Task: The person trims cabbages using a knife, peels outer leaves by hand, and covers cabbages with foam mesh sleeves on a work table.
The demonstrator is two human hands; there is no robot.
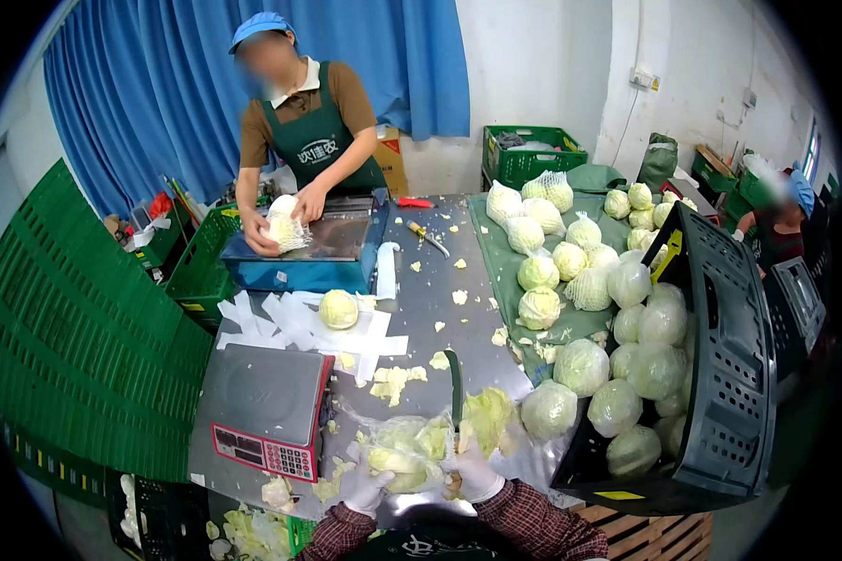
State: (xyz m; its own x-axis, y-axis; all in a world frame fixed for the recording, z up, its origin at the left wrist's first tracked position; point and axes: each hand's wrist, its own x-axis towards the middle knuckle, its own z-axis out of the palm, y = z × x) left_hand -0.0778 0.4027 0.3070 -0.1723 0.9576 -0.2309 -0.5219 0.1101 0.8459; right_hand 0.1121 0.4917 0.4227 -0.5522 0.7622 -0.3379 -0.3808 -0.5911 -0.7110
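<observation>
A worker's white-gloved left hand and right hand flank a plastic-wrapped cabbage at the near edge of a packing table, the left gripping its side, the right closed around a dark-bladed knife pointing to 12 o'clock. By clock directions from that cabbage, a loose leaf lies just beside it at 1 o'clock, crowding the right hand, and a red-trimmed scale blocks 10 o'clock. A tilted black crate of wrapped heads stands between 2 and 3. At 1 o'clock, netted cabbages rest on a green cloth; at 12 lies a hooked knife. At 11, a bare cabbage sits on white strips, beyond which a co-worker in a blue cap handles a netted head over a blue machine. Trimmings litter the grey metal tabletop. Green crates rise at 10 o'clock, a blue curtain hangs at 11, and a slatted wooden pallet shows at 4
</observation>
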